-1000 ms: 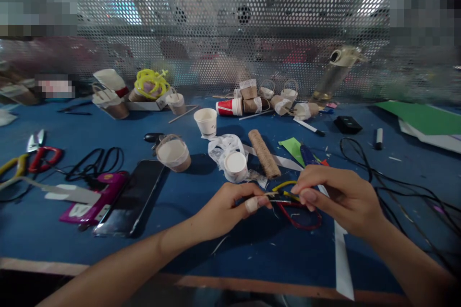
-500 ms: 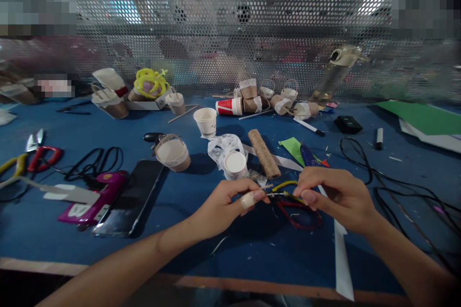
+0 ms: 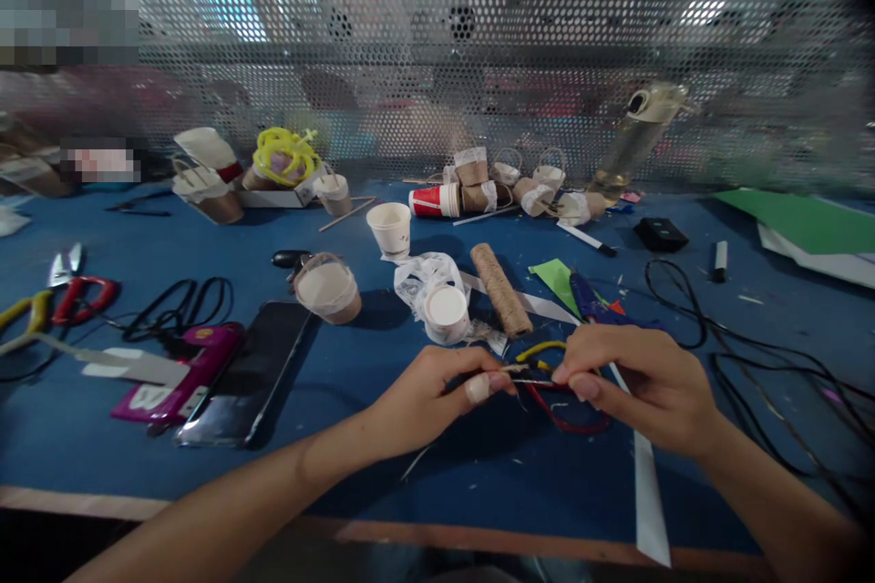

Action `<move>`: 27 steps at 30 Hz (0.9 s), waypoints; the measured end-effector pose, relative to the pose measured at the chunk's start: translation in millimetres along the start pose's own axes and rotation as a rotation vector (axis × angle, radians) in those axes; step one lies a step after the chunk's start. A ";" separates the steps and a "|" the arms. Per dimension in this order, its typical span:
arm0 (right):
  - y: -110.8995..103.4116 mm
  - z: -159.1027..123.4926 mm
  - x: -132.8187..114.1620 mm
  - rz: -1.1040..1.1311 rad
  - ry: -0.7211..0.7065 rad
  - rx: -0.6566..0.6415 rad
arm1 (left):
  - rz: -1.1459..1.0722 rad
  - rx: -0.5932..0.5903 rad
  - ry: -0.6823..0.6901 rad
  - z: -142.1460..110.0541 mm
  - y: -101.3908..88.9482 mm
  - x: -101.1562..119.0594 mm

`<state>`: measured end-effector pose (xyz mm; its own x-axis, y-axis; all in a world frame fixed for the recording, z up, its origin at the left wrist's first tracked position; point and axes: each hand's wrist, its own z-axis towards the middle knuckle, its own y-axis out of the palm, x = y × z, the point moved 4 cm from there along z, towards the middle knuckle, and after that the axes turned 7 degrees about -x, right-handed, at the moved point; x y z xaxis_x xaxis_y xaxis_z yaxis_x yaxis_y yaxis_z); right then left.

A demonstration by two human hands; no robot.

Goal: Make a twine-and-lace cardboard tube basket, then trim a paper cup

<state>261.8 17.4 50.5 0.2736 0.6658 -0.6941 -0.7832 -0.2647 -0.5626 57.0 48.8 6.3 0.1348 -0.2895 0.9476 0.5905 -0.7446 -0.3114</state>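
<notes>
Low over the blue table (image 3: 342, 401), my left hand (image 3: 427, 401) and my right hand (image 3: 633, 378) meet fingertip to fingertip. Both are closed in a pinch on a thin wire-like piece (image 3: 530, 375) stretched between them. A bandage wraps my left thumb. Under the hands lie pliers with one red and one yellow handle (image 3: 567, 419), partly hidden by my right fingers. A spool of brown twine (image 3: 500, 290) and a white cup in clear plastic (image 3: 446, 310) lie just beyond my left hand.
A black phone (image 3: 256, 369) and a pink case (image 3: 181, 378) lie at left, with red scissors (image 3: 78, 296) and black cords (image 3: 181, 305). Paper cups (image 3: 389, 228), twine-wrapped cups (image 3: 478, 182), a bottle (image 3: 635, 141) and a perforated metal screen (image 3: 437, 46) stand behind. Black cables (image 3: 745, 346) and green paper (image 3: 807, 219) lie right.
My hands stay almost in place. The right hand's fingers have shifted slightly lower and closer along the thin piece; the left thumb has moved a little.
</notes>
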 end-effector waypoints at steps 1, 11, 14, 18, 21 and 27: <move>-0.4 -0.5 1.8 0.002 0.013 0.010 | -0.008 -0.008 0.005 -0.2 0.4 0.9; 0.1 -5.3 12.7 0.107 0.075 0.015 | -0.187 0.035 -0.049 -0.2 -1.0 2.6; 2.7 -5.4 10.2 0.081 0.030 -0.041 | -0.179 0.059 -0.066 0.1 -1.9 -0.3; 5.6 -5.7 3.0 0.028 -0.065 -0.064 | -0.126 0.049 -0.088 1.3 -2.1 -1.0; 4.0 -5.9 -0.3 -0.009 -0.106 -0.015 | -0.061 0.023 -0.091 2.3 -1.8 0.8; -0.9 -8.2 5.9 -0.030 -0.047 0.081 | -0.040 -0.047 -0.041 1.1 1.3 0.4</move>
<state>268.7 15.8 43.2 0.2724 0.7051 -0.6547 -0.8182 -0.1883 -0.5433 58.7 48.4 6.3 0.1447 -0.2345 0.9613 0.5583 -0.7827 -0.2750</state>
